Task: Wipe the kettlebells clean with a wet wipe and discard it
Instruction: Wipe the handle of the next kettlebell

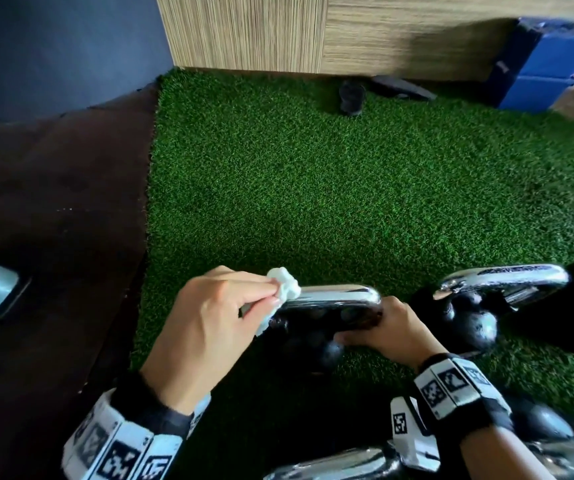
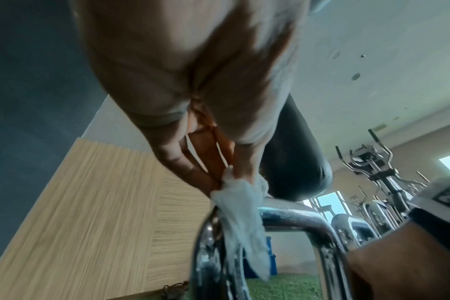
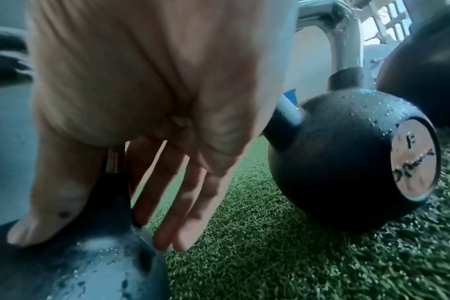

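A black kettlebell [image 1: 316, 344] with a chrome handle [image 1: 341, 297] stands on green turf [image 1: 347, 185]. My left hand [image 1: 275, 296] pinches a crumpled white wet wipe [image 1: 283, 289] against the handle's left end. In the left wrist view the wipe [image 2: 242, 213] drapes over the handle's corner [image 2: 295, 217]. My right hand [image 1: 382, 327] braces the handle's right post. Its thumb [image 3: 39, 213] lies on the wet ball [image 3: 90, 263], and its straight fingers [image 3: 180, 213] are on the far side. A second kettlebell [image 1: 475, 320] stands to the right, its ball beaded with drops [image 3: 334, 166].
More chrome-handled kettlebells sit at the bottom [image 1: 341, 462] and bottom right [image 1: 548, 424]. A brown rubber mat [image 1: 53, 237] borders the turf on the left. Blue pads [image 1: 538, 64] and dark footwear [image 1: 351, 97] lie by the wooden wall. A punching bag [image 2: 290, 162] hangs overhead.
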